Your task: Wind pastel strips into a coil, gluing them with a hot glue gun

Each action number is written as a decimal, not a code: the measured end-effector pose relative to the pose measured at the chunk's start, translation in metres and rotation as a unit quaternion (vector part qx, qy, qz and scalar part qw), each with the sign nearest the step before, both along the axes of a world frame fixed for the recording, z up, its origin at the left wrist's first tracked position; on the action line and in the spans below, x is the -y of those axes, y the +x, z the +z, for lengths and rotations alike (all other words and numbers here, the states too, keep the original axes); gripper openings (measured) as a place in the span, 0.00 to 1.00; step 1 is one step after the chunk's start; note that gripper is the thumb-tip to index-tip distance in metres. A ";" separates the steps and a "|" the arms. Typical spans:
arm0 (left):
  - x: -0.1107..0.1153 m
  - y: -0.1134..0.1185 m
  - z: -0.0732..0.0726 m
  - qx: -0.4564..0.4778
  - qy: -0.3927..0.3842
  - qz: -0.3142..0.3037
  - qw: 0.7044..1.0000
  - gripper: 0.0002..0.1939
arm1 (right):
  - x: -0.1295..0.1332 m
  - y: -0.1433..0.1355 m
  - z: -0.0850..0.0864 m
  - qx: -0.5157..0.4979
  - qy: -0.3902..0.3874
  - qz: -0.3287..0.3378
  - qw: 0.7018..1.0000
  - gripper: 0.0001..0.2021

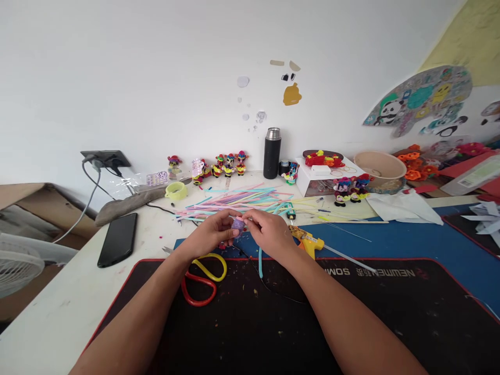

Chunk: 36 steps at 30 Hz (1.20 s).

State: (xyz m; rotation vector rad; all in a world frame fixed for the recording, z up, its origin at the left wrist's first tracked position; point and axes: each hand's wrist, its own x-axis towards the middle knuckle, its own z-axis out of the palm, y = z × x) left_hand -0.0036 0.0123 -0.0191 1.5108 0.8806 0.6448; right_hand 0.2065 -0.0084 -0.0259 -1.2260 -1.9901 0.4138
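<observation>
Above the far edge of the black desk mat, my left hand is closed around a small purple fuzzy pipe-cleaner piece. My right hand pinches the pinkish top of that same piece; its fingertips partly cover it. A light-blue pipe cleaner shows just below my right hand. Scissors with one red and one yellow handle lie under my left forearm. Right of my right hand rests a yellow glue gun with a glue stick in its back.
Loose pastel pipe cleaners spread behind my hands. Small fuzzy figures line the wall near a black thermos. A phone, green tape roll and fan are at left. A white box and beige bowl stand right.
</observation>
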 end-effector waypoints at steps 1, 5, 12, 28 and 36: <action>0.000 0.000 0.000 -0.006 0.004 0.001 1.000 0.25 | 0.000 0.000 0.000 -0.002 0.000 0.003 1.000 0.08; 0.001 0.000 0.005 0.023 0.004 0.001 1.000 0.24 | 0.000 0.001 0.001 -0.020 0.000 -0.001 1.000 0.09; -0.001 0.001 0.003 0.083 -0.001 0.008 0.996 0.24 | 0.000 0.000 0.002 -0.055 -0.011 -0.028 0.998 0.10; 0.002 0.009 0.001 0.089 0.050 0.035 0.994 0.21 | 0.002 0.001 0.005 -0.101 -0.027 -0.014 0.994 0.10; 0.001 0.008 -0.007 0.011 0.196 0.093 0.976 0.14 | 0.003 0.003 0.009 -0.158 -0.053 -0.029 0.986 0.15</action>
